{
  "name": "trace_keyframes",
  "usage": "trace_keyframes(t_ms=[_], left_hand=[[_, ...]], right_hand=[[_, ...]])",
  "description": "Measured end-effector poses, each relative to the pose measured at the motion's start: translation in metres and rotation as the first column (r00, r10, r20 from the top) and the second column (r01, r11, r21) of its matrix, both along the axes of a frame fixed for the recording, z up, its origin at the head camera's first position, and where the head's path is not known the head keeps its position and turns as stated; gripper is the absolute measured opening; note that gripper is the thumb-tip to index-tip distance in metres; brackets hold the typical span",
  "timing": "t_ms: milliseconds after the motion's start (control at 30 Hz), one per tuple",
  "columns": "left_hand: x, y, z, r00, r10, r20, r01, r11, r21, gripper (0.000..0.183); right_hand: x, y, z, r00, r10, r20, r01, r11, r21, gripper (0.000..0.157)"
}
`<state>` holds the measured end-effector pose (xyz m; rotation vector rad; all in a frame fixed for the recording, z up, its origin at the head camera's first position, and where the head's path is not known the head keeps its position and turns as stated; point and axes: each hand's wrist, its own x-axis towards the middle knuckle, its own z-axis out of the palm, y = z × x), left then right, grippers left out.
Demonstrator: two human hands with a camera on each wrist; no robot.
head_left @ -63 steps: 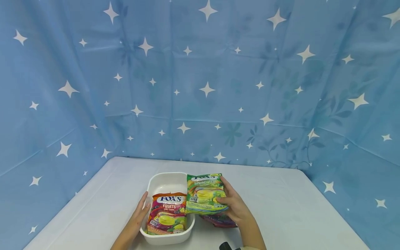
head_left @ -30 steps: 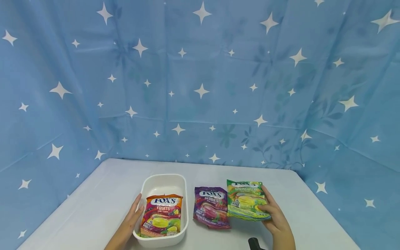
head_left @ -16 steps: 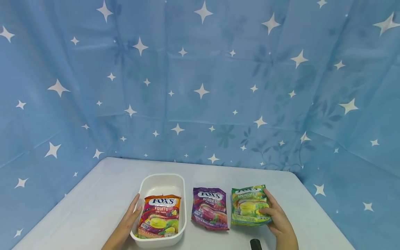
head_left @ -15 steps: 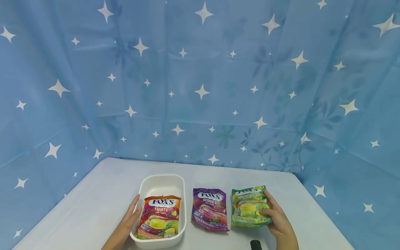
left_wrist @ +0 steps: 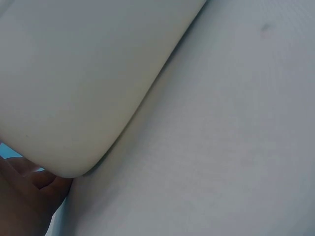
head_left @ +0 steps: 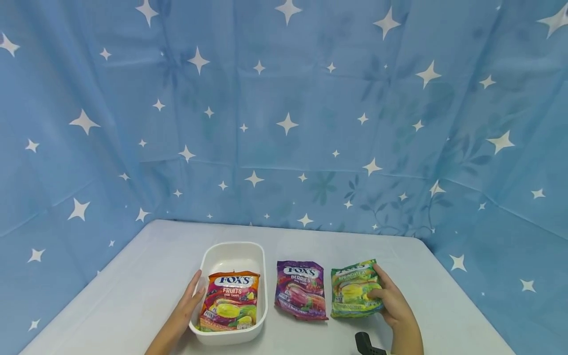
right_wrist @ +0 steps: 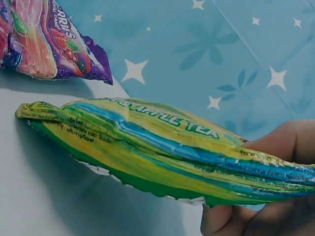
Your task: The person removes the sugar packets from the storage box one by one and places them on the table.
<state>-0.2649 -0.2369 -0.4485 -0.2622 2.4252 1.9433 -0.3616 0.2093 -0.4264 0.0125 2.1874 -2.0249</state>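
Note:
My right hand (head_left: 395, 303) pinches the right edge of a green and yellow Fox's Spring Tea candy bag (head_left: 355, 292). In the right wrist view this candy bag (right_wrist: 147, 152) is seen edge-on, slanting over the white surface, thumb on top and fingers underneath. To its left lies a purple Fox's Berries candy bag (head_left: 301, 291). A white plastic tub (head_left: 235, 254) holds a red-orange Fox's Fruits candy bag (head_left: 230, 301). With fingers extended, my left hand (head_left: 185, 305) rests against the tub's left side; in the left wrist view, fingers (left_wrist: 51, 189) show by the tub's corner.
Everything stands on a white-covered table (head_left: 146, 276). A blue curtain with white stars (head_left: 284, 123) rises behind and along both sides. A black strap-like piece (head_left: 364, 342) sits by the right wrist.
My right hand has carried the green bag from over the tub's right rim to the right of the purple bag, lowering it and uncovering the purple one. My left hand stays at the tub.

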Motion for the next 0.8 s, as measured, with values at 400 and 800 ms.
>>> trace_keyframes(t_ms=[400,800], left_hand=[[0.001,-0.001,-0.001,1.000,0.004,0.001,-0.004,1.000,0.004,0.070],[0.001,0.001,0.001,1.000,0.008,0.011,-0.008,1.000,0.001,0.071]], right_hand=[[-0.002,0.004,-0.009,0.996,-0.064,0.055,0.063,0.998,0.021,0.089],[-0.002,0.005,-0.013,0.986,-0.149,0.071,0.129,0.965,0.227,0.083]])
